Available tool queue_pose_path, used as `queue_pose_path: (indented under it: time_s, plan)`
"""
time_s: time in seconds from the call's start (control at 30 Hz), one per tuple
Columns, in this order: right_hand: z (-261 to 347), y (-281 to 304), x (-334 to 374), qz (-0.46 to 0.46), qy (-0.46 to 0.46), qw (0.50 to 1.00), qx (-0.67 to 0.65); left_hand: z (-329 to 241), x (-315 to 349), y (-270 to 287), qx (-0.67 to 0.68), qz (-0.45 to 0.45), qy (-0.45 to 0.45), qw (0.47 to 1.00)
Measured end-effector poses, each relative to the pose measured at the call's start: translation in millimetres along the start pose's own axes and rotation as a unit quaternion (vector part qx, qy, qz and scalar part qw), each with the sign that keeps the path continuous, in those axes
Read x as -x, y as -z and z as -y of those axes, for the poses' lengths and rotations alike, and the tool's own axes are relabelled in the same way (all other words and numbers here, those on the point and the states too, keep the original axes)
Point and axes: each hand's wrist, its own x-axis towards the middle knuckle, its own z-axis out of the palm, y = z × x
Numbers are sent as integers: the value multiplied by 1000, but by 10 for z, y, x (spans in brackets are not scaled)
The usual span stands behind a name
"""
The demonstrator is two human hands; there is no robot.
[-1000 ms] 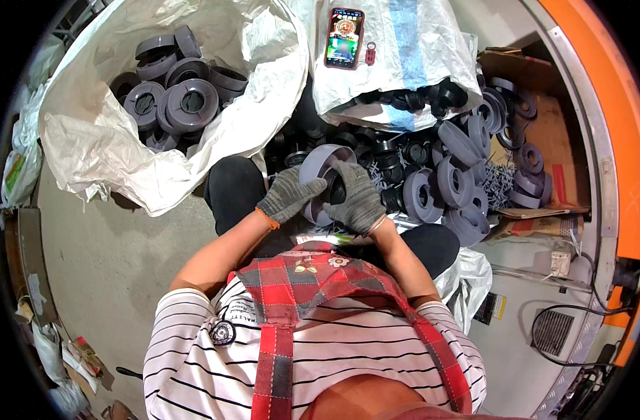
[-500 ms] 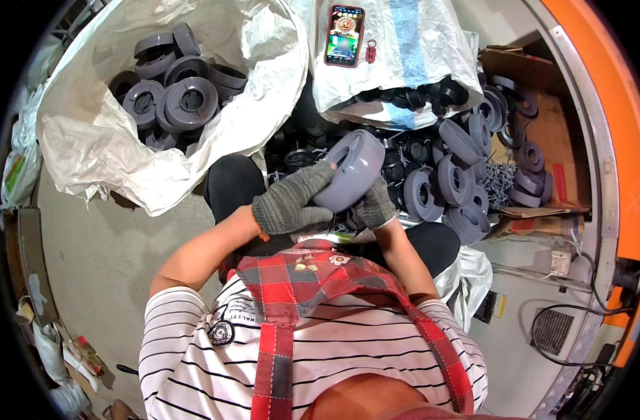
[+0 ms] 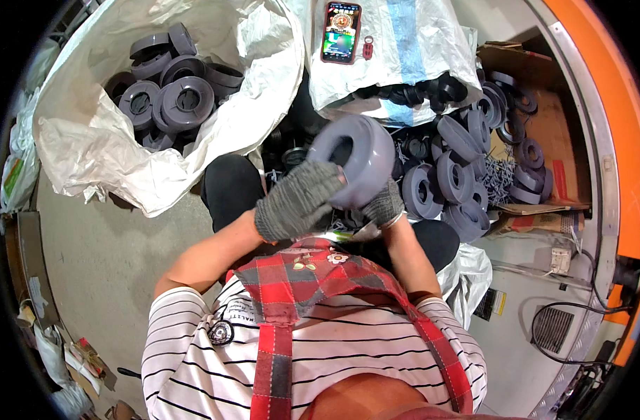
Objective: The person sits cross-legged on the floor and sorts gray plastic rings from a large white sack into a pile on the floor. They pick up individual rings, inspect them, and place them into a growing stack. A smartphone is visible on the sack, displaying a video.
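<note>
A thick grey plastic ring [image 3: 373, 159] is held up in front of my lap, tilted so that its round opening shows toward the upper left. My left hand [image 3: 299, 203], in a dark grey knit glove with bare fingertips, grips its lower left rim. Underneath, at the lower right, my gloved right hand [image 3: 384, 206] supports it; the ring covers most of those fingers. Just right of it lies a heap of similar grey rings [image 3: 422, 192]. Black plastic parts [image 3: 292, 155] lie behind and below the held ring.
At the left, a large open white woven sack [image 3: 75, 150] contains several grey rings with black centres [image 3: 187, 103]. A phone [image 3: 341, 32] rests on another white sack [image 3: 376, 49] spilling black parts. Screws [image 3: 498, 178] are piled beside a cardboard box [image 3: 558, 140] at the right.
The held ring has shifted slightly upward and turned, so its opening shows more. My left hand has moved a little right along its rim; my right hand has moved slightly with it.
</note>
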Motion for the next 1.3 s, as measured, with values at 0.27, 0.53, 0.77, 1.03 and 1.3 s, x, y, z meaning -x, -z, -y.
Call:
queue_pose_path:
  time_s: [0.27, 0.53, 0.77, 1.03, 1.3]
  plan:
    - [-13, 905, -55, 35, -391, 843, 367, 493, -63, 829, -239, -268, 192, 913]
    - [-67, 519, 47, 79, -284, 888, 354, 353, 0, -253, 316, -115, 460, 822]
    - [416, -81, -18, 133, 198, 964, 121, 391, 119, -584, 668, -219, 561, 437]
    - [-373, -318, -302, 192, -215, 883, 371, 466, 168, -563, 453, -224, 566, 651]
    - [-155, -300, -197, -7, -216, 948, 234, 433, 151, -631, 414, -208, 579, 671]
